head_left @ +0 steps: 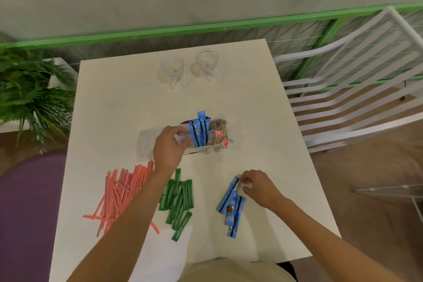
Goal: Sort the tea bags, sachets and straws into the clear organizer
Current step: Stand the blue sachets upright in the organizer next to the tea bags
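Observation:
The clear organizer (146,142) stands mid-table, holding upright blue sachets (200,131) in a middle section and tea bags (219,135) with red tags at its right end. My left hand (170,146) grips the organizer's wall beside the blue sachets. My right hand (257,186) pinches the top end of a blue sachet from the loose blue pile (232,206) on the table. Green sachets (178,199) lie in a heap near the middle front. Red striped straws (121,194) are spread at the left, partly under my left forearm.
Two empty glass mugs (172,68) (207,60) stand at the table's far end. A white slatted chair (357,89) is to the right, a potted fern (27,94) to the left, a purple seat (27,213) by the table's left edge.

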Motion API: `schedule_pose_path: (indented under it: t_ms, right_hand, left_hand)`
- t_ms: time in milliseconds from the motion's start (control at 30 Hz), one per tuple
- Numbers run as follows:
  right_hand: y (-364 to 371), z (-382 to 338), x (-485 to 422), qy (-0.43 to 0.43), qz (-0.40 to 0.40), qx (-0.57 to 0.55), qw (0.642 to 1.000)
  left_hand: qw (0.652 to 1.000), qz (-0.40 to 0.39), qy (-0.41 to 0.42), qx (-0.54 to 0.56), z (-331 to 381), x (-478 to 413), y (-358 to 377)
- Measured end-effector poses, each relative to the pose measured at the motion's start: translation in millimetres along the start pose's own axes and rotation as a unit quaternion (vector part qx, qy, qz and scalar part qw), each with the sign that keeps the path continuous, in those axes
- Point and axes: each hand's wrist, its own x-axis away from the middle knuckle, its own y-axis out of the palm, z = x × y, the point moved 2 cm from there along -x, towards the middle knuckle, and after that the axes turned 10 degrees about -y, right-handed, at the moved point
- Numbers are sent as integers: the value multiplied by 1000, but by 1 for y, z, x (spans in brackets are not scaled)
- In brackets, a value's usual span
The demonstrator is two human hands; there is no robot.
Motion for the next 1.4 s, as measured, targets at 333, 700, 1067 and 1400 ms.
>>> schedule_pose_path:
  t_ms: [333,700,1067,1400]
  right_hand:
    - [8,2,5,71,16,-51,996]
    - [21,0,-3,113,18,-91,989]
    - [3,-20,-6,67,53,-338,937]
    - [-64,-71,-48,-72,75,-255,961]
  left_hand:
    - [969,-210,-22,-126,-20,103,69]
    - [938,-234,-1,-256,-8,107,111]
    - [951,-305,-55,-12,-25,112,91]
    - [961,-239,-39,-137,-33,126,88]
